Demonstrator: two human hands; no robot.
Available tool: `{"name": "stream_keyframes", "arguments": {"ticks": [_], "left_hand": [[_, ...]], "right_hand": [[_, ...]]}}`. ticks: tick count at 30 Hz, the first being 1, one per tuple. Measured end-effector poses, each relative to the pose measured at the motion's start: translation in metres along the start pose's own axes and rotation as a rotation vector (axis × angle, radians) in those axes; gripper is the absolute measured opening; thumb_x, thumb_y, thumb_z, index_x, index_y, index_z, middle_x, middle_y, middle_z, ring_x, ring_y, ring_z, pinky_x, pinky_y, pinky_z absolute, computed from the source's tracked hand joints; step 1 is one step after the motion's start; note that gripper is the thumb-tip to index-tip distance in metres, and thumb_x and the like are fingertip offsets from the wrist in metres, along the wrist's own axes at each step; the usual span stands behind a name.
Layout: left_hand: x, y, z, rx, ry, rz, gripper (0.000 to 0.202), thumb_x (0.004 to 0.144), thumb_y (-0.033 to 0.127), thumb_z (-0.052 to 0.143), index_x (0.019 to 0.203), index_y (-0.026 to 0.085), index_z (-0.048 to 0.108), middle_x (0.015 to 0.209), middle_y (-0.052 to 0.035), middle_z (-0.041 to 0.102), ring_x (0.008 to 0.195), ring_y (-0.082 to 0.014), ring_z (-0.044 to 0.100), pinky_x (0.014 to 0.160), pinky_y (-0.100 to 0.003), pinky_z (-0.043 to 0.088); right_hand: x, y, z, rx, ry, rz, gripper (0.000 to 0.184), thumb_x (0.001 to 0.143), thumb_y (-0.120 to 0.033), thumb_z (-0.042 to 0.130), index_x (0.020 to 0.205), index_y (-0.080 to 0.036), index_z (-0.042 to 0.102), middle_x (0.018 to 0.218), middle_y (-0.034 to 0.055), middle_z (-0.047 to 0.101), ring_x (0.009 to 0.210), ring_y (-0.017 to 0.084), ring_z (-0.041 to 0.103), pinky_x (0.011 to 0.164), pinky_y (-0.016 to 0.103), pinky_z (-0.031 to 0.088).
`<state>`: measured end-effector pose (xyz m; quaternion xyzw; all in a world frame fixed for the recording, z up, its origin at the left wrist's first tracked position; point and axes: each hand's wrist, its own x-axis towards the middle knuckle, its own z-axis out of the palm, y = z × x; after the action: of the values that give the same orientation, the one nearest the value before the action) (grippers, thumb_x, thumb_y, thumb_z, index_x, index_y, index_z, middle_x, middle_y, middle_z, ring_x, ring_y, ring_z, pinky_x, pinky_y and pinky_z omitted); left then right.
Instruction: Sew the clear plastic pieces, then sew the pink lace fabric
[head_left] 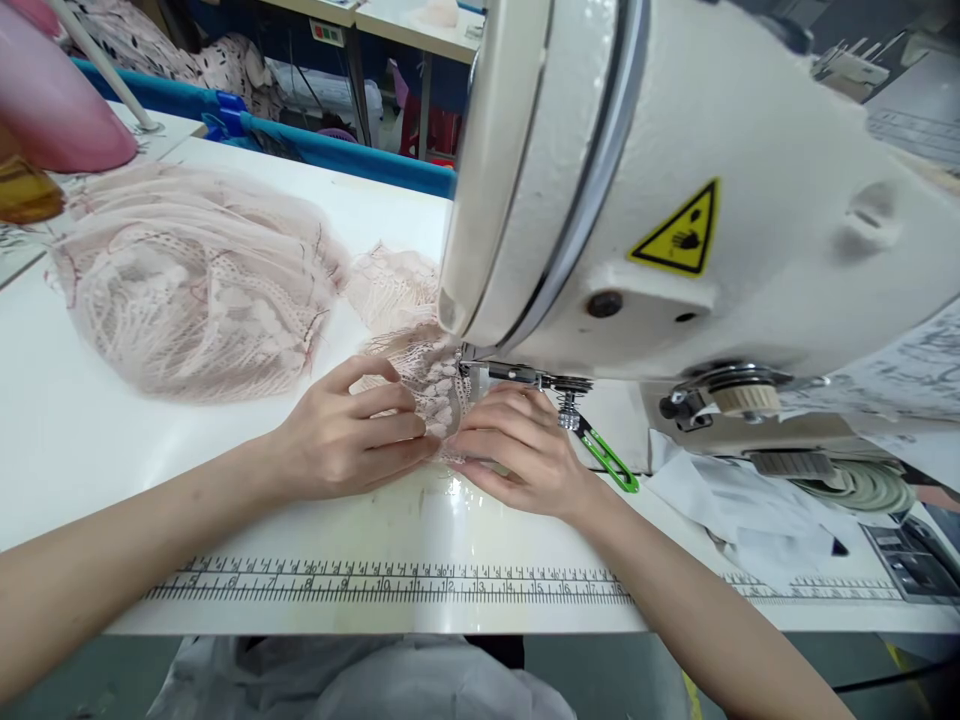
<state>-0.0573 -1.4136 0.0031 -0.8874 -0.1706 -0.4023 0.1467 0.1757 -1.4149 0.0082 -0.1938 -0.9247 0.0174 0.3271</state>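
Pale pink lace fabric (431, 365) lies under the needle end of a white sewing machine (585, 220). My left hand (352, 430) rests on the lace left of the needle, its fingers curved and the fingertips pressing on the near edge. From the other side, my right hand (517, 440) has its fingers bent together at the lace's near edge, right below the presser foot area. Both sets of fingertips almost meet. What sits between the right fingers is partly hidden by the hand and the machine head.
A bunched heap of pink mesh and lace (202, 300) lies on the table at left. A green-handled tool (611, 460), white scraps (750, 510) and a coiled pale green strip (862, 485) are at right. A printed ruler (390, 583) runs along the front edge.
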Motion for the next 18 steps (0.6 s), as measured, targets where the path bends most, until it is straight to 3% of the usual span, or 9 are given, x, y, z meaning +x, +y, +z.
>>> {"name": "stream_keyframes", "arguments": {"ticks": [18], "left_hand": [[0.0014, 0.0002, -0.0006, 0.009, 0.002, 0.017, 0.016, 0.080, 0.015, 0.073, 0.074, 0.021, 0.060, 0.066, 0.0078, 0.066, 0.066, -0.0113, 0.062, 0.074, -0.034, 0.048]], "right_hand": [[0.0019, -0.0022, -0.0013, 0.035, 0.010, -0.027, 0.009, 0.084, -0.017, 0.070, 0.092, -0.018, 0.066, 0.086, -0.0003, 0.072, 0.086, 0.014, 0.065, 0.088, 0.035, 0.052]]}}
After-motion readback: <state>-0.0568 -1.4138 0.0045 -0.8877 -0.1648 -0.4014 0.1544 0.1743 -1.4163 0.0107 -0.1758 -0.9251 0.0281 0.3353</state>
